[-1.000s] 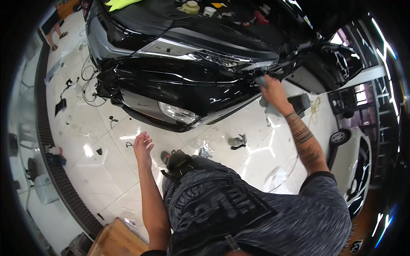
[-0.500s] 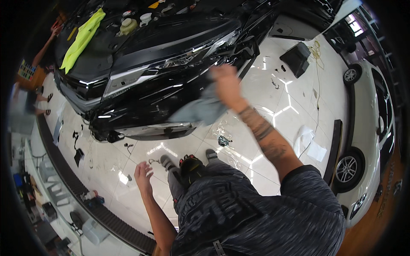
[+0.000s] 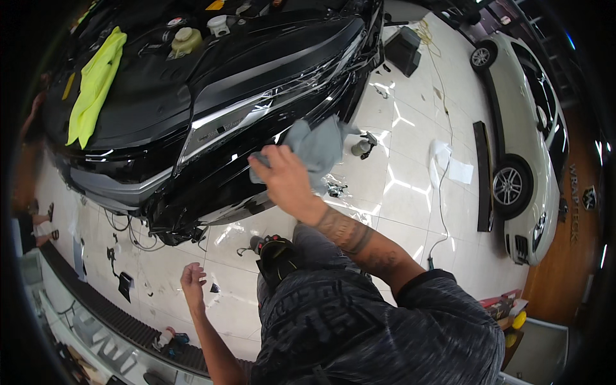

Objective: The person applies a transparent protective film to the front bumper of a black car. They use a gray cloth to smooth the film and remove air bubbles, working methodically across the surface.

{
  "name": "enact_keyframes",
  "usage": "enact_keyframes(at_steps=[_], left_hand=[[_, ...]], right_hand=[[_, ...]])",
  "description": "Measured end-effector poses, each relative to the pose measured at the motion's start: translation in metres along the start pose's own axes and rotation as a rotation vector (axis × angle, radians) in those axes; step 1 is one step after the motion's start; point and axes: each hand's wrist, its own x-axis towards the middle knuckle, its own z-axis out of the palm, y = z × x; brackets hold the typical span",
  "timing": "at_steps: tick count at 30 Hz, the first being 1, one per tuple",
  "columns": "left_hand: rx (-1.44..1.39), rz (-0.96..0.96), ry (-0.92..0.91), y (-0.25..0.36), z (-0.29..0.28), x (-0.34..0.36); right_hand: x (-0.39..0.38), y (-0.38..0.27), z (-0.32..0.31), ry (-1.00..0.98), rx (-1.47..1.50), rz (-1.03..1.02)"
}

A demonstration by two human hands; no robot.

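My right hand [image 3: 286, 181] grips a grey cloth [image 3: 317, 149] against or just over the glossy black front bumper [image 3: 221, 176] of a car, below its headlight [image 3: 269, 96]. Part of the cloth is bunched under the fingers. The rest trails up to the right, past the bumper's corner. Whether the cloth presses on the surface is hard to see. My left hand [image 3: 192, 282] hangs low over the floor, away from the car, fingers loosely bent and apart, with nothing in it.
A neon yellow cloth [image 3: 99, 83] lies over the car's front, by a yellowish reservoir [image 3: 186, 42]. A spray bottle [image 3: 361, 148] stands beyond the bumper. Black trim pieces and a cable [image 3: 443, 90] lie on the tiled floor. A white car [image 3: 523, 128] is at right.
My right hand has come left and down along the bumper, and the grey cloth now trails behind it to the right. My view has turned, and the spray bottle shows.
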Motion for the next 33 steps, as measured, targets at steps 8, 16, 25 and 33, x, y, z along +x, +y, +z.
enact_keyframes(at_steps=[8,16,25,33], left_hand=[[-0.022,-0.027,0.092,-0.037,-0.058,0.002],[0.003,-0.152,0.156,-0.040,-0.085,-0.039],[0.386,-0.012,-0.284,-0.029,-0.177,0.081],[0.443,-0.038,-0.255,-0.025,-0.311,0.131]], right_hand=[[-0.005,0.222,-0.053,0.111,-0.286,0.581],[-0.006,0.019,-0.016,0.112,-0.247,0.193],[0.017,-0.146,0.122,0.173,0.010,0.195],[0.015,0.022,0.005,0.379,-0.306,0.584]])
